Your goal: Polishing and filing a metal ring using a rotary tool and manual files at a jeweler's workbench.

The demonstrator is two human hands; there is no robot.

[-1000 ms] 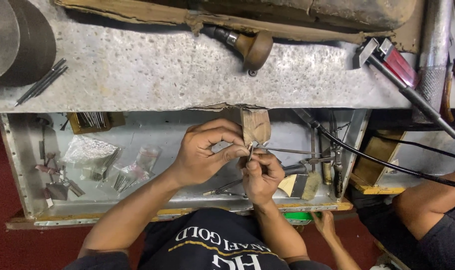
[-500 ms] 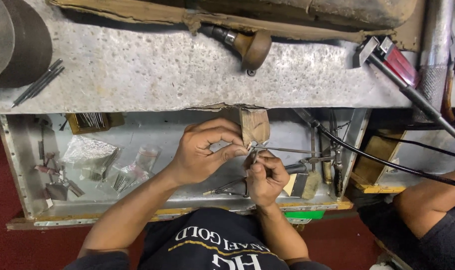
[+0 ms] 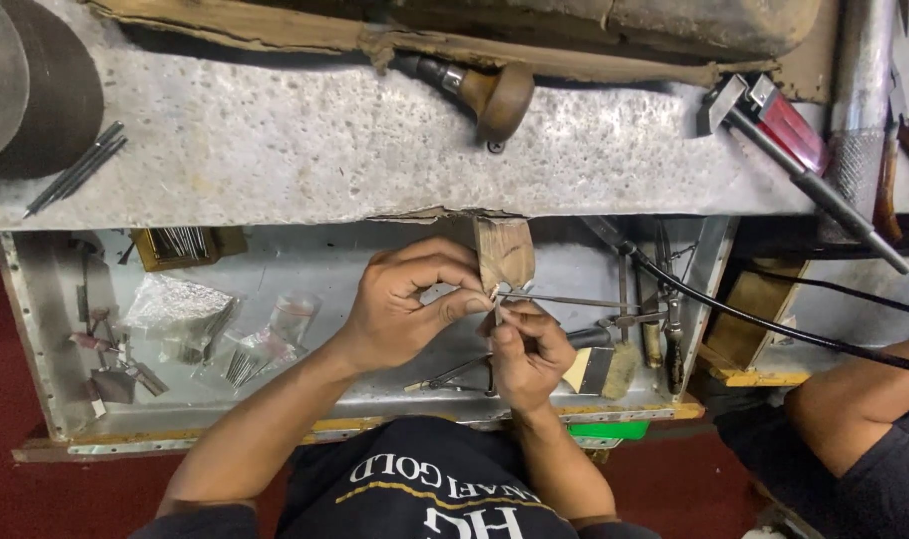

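My left hand (image 3: 404, 309) is closed, thumb and forefinger pinching a small metal piece (image 3: 496, 292) against the lower end of a wooden bench pin (image 3: 504, 252) that sticks out from the bench edge. My right hand (image 3: 526, 351) sits just below it, fingers closed around a thin tool whose tip meets the piece. A slim metal rod (image 3: 574, 298) runs to the right from the same spot; I cannot tell whether it belongs to the held tool. The piece is too small to make out.
The grey metal bench top (image 3: 304, 150) carries thin needle files (image 3: 75, 170), a wooden-handled tool (image 3: 492, 95) and a red-handled tool (image 3: 789, 135). The open drawer tray (image 3: 35, 329) holds plastic bags (image 3: 180, 309) and small tools. A black cable (image 3: 754, 314) crosses right, near another person's arm (image 3: 854, 419).
My right hand has shifted slightly under the bench pin; my left hand keeps its pinch in the same place.
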